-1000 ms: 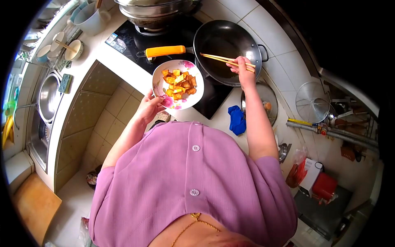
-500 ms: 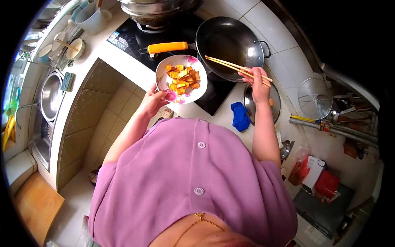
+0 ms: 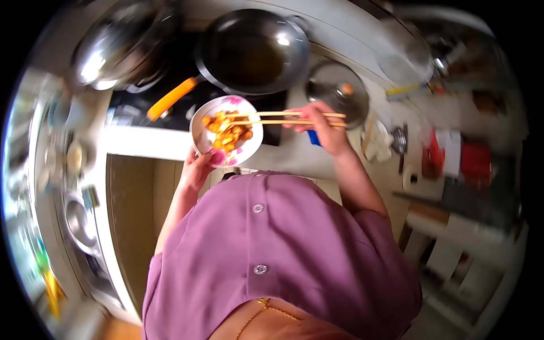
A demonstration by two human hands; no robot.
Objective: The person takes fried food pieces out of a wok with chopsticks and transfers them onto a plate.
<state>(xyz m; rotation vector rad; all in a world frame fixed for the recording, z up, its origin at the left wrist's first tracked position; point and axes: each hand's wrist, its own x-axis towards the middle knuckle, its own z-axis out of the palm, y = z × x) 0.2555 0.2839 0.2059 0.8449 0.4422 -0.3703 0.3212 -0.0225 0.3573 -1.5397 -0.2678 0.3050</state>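
My left hand (image 3: pixel 198 168) grips the near left rim of a white plate (image 3: pixel 252 148) with pink flowers. Browned, cubed pieces of food (image 3: pixel 226 131), perhaps tofu, lie in its middle. In my right hand (image 3: pixel 322 126) is a pair of wooden chopsticks (image 3: pixel 277 118), held nearly level. Their tips reach over the plate among the cubes; whether they pinch one, I cannot tell. Just beyond the plate a dark wok (image 3: pixel 241 54) with an orange handle (image 3: pixel 171 99) sits on the black stove, a little liquid in its bottom.
A shiny steel pot (image 3: pixel 116 48) stands at the back left of the stove. Right of the wok lies a glass lid (image 3: pixel 338 93), with a blue cloth (image 3: pixel 314 137) near it, partly behind my right hand. The sink (image 3: pixel 79 221) is at far left.
The chopsticks have swung from the wok's edge down and left into the plate. My view has turned and shifted, so the surroundings sit differently and look blurred.
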